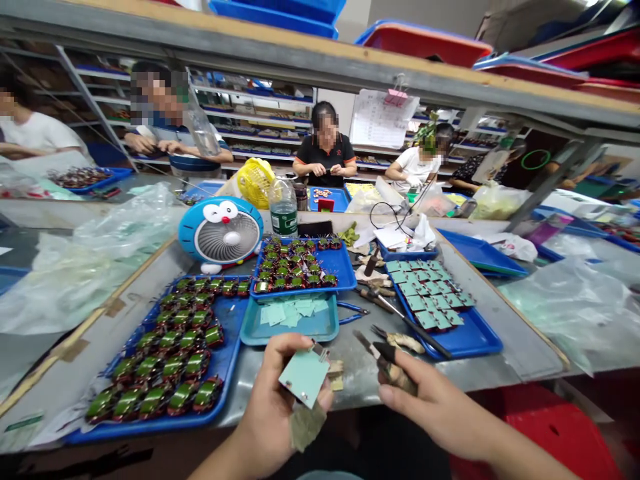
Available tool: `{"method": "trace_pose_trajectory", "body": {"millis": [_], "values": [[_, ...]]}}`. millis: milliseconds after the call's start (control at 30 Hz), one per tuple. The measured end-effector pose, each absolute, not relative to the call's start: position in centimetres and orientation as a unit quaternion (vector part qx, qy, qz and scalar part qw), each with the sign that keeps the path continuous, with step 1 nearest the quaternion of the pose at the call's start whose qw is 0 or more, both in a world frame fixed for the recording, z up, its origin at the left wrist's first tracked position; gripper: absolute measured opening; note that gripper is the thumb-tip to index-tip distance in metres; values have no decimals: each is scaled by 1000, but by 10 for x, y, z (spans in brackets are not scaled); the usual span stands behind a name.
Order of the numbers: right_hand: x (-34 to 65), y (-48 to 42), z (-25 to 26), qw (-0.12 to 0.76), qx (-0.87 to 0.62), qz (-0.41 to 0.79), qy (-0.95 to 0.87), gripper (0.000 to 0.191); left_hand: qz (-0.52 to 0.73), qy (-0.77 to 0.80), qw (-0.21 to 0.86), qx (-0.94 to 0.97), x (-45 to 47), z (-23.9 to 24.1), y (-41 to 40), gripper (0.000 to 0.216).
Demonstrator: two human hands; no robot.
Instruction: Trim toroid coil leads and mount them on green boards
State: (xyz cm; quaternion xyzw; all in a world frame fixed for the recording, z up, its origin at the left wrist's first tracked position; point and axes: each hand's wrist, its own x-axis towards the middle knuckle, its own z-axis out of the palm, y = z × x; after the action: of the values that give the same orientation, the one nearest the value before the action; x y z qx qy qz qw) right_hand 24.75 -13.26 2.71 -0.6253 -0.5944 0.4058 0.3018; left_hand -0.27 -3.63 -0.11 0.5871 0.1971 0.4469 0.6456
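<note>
My left hand (275,393) is closed around a small part faced with a square pale green board (305,377), thin metal pins showing at its upper edge. Tape wraps one of that hand's fingers. In my right hand (420,393) is a knife-like tool (369,345) with a short flat blade and a wrapped handle, its tip pointing up and left, apart from the board. Ahead of my left hand, a teal tray (249,328) holds loose pale green squares. Farther right, a blue tray (480,337) carries rows of parts topped with similar squares.
Green-wrapped coils fill a large blue tray (227,373) at left and another blue tray (345,267) in the middle. Blue-handled pliers (353,312) and a soldering iron (420,330) lie between trays. A cartoon fan (220,230) and plastic bottle (283,207) stand behind. Several people sit opposite.
</note>
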Motion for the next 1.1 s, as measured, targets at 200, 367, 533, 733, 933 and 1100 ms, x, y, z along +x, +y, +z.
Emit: {"method": "trace_pose_trajectory", "body": {"millis": [200, 367, 533, 733, 933, 1100], "values": [[290, -135, -97, 244, -762, 117, -588, 29, 450, 212, 744, 447, 1, 1, -33, 65], [293, -135, -140, 214, -755, 11, -620, 29, 445, 157, 826, 309, 6, 5, -28, 53], [268, -133, -159, 195, -737, -56, -645, 34, 395, 147, 897, 128, 7, 15, -25, 42], [255, -121, -174, 187, -741, -113, -635, 49, 397, 131, 902, 109, 4, 16, -25, 52], [245, -126, -156, 231, -721, -105, -645, 42, 402, 129, 900, 105, 3, 15, -23, 58], [218, -130, -118, 334, -674, -24, -659, 37, 403, 157, 897, 89, 7, 16, -24, 67]]}}
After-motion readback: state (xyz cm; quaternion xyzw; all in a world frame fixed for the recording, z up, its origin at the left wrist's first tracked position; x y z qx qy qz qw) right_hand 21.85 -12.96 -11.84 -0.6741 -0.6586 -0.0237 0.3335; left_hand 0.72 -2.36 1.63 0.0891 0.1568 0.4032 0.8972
